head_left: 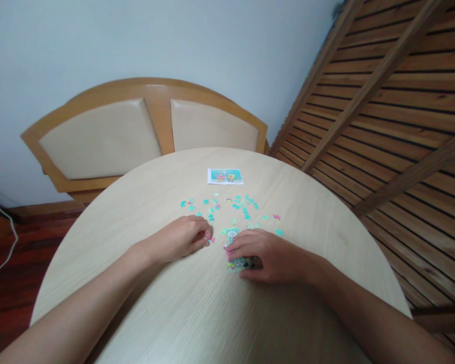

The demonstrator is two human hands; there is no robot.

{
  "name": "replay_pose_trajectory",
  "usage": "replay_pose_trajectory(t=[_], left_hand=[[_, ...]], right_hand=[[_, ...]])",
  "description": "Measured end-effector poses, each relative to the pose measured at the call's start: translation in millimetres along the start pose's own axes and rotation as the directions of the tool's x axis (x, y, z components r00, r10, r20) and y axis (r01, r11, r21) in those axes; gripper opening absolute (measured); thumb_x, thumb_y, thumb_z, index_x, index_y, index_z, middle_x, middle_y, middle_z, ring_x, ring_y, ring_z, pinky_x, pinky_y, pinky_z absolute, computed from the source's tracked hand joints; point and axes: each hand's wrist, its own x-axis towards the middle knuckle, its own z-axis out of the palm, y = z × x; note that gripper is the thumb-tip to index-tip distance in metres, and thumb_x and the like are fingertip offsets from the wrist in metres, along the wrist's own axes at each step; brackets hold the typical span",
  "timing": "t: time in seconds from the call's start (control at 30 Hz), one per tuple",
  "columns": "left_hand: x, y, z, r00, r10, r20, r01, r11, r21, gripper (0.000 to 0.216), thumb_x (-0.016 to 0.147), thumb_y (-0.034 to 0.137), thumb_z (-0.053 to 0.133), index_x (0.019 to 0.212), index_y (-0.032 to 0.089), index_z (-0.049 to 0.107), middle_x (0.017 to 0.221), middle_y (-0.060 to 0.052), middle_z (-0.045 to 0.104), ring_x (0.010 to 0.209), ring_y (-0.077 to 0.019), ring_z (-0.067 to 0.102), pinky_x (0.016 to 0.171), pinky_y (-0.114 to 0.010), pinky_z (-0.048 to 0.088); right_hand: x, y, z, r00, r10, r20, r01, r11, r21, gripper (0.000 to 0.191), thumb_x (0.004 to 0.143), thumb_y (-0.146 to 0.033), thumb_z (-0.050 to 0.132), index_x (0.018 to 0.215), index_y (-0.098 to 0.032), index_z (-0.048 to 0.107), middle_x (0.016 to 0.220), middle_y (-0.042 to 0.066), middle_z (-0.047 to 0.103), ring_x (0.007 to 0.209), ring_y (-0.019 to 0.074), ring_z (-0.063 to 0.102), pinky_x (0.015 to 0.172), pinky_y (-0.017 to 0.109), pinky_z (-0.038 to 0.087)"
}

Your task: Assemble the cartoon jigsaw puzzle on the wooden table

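My left hand [191,235] rests on the table with its fingers closed in a pinch on a pink puzzle piece [212,239]. To its right lies a joined section of jigsaw puzzle [233,266] with a cartoon print in green, pink and yellow. My right hand [263,254] lies over the right side of this section, its fingers stretched across it and the thumb apart at the near edge. The hand hides part of the section. Beyond both hands, several loose turquoise puzzle pieces [246,214] are scattered, with a few pink ones among them.
A printed picture card [225,176] with two cartoon figures lies towards the far side of the round wooden table [167,313]. Behind the table stands a padded wooden headboard [163,119] against the wall. A slatted wooden panel [394,111] leans along the right.
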Motion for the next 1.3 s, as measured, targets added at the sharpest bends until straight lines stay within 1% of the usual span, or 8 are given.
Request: replay_pose_trajectory(t=[0.27, 0.43, 0.53, 0.7, 0.93, 1.03, 1.17, 1.3], left_hand=[[2.2, 8.8, 1.5, 0.998, -0.058, 0.025, 0.061, 0.990, -0.131, 0.011, 0.094, 0.017, 0.054, 0.097, 0.018, 0.064, 0.082, -0.002, 0.065, 0.072, -0.0154, 0.058, 0.069, -0.027, 0.044], [6.7, 11.9, 7.1, 0.999, 0.038, -0.012, -0.039, 0.989, -0.144, 0.019, 0.101, 0.020, 0.050, 0.097, 0.018, 0.068, 0.094, -0.006, 0.070, 0.090, -0.0185, 0.064, 0.086, -0.032, 0.048], [8.2, 15.3, 7.9, 0.999, 0.029, -0.034, -0.033, 0.989, -0.142, 0.022, 0.103, 0.023, 0.049, 0.098, 0.017, 0.070, 0.096, -0.007, 0.072, 0.092, -0.0192, 0.065, 0.089, -0.033, 0.048], [7.3, 22.4, 4.0, 0.999, -0.032, -0.001, 0.031, 0.981, -0.193, 0.017, 0.102, 0.025, 0.054, 0.108, 0.018, 0.068, 0.091, -0.005, 0.073, 0.083, -0.0177, 0.066, 0.079, -0.030, 0.050], [8.6, 27.1, 2.5, 0.996, 0.069, 0.057, -0.053, 0.967, -0.248, 0.017, 0.100, 0.023, 0.057, 0.095, 0.018, 0.072, 0.093, -0.005, 0.075, 0.088, -0.0171, 0.068, 0.083, -0.029, 0.048], [7.8, 28.8, 5.4, 0.998, 0.022, 0.066, -0.007, 0.974, -0.227, 0.013, 0.097, 0.021, 0.060, 0.095, 0.019, 0.073, 0.090, -0.003, 0.075, 0.083, -0.0159, 0.067, 0.077, -0.026, 0.047], [5.3, 32.6, 9.9, 0.988, -0.136, 0.068, 0.146, 0.975, -0.167, 0.013, 0.093, 0.020, 0.061, 0.088, 0.020, 0.073, 0.075, 0.002, 0.070, 0.064, -0.0122, 0.060, 0.061, -0.023, 0.039], [4.3, 35.8, 13.5, 0.976, -0.210, 0.060, 0.216, 0.966, -0.144, 0.014, 0.090, 0.018, 0.060, 0.083, 0.021, 0.072, 0.072, 0.003, 0.069, 0.062, -0.0113, 0.058, 0.058, -0.022, 0.035]], right_hand=[[0.8, 1.4, 0.8, 1.000, -0.008, 0.010, 0.008, 1.000, -0.004, 0.033, 0.085, -0.027, 0.074, 0.117, -0.022, 0.073, 0.125, 0.007, 0.072, 0.120, 0.0249, 0.063, 0.108, 0.044, 0.044], [-0.2, 4.7, -0.5, 0.999, -0.023, -0.037, 0.023, 1.000, -0.002, 0.029, 0.087, -0.025, 0.072, 0.115, -0.018, 0.073, 0.120, 0.009, 0.073, 0.113, 0.0235, 0.066, 0.103, 0.041, 0.048], [-1.9, 10.5, -2.5, 0.997, -0.027, -0.067, 0.024, 0.999, -0.032, 0.025, 0.089, -0.024, 0.069, 0.113, -0.017, 0.073, 0.114, 0.010, 0.074, 0.107, 0.0230, 0.067, 0.098, 0.040, 0.050], [-2.7, 16.9, -3.3, 0.997, -0.020, -0.069, 0.015, 0.997, -0.070, 0.023, 0.092, -0.023, 0.066, 0.113, -0.018, 0.074, 0.112, 0.010, 0.074, 0.105, 0.0228, 0.066, 0.096, 0.040, 0.051], [-1.5, 13.0, -0.5, 0.998, -0.032, -0.061, 0.028, 0.997, -0.066, 0.024, 0.091, -0.025, 0.069, 0.114, -0.019, 0.074, 0.113, 0.010, 0.073, 0.105, 0.0227, 0.067, 0.095, 0.039, 0.050], [-1.6, 13.5, 1.1, 0.997, -0.047, -0.063, 0.043, 0.997, -0.069, 0.024, 0.090, -0.023, 0.068, 0.114, -0.021, 0.075, 0.114, 0.009, 0.073, 0.104, 0.0224, 0.066, 0.094, 0.038, 0.050], [-1.2, 14.6, 3.7, 0.995, -0.068, -0.078, 0.062, 0.995, -0.079, 0.023, 0.090, -0.021, 0.068, 0.112, -0.022, 0.075, 0.115, 0.009, 0.072, 0.104, 0.0221, 0.066, 0.094, 0.038, 0.050], [-0.7, 13.7, 4.4, 0.993, -0.082, -0.082, 0.075, 0.994, -0.085, 0.023, 0.091, -0.021, 0.067, 0.112, -0.023, 0.076, 0.115, 0.008, 0.071, 0.104, 0.0215, 0.066, 0.093, 0.037, 0.050]])
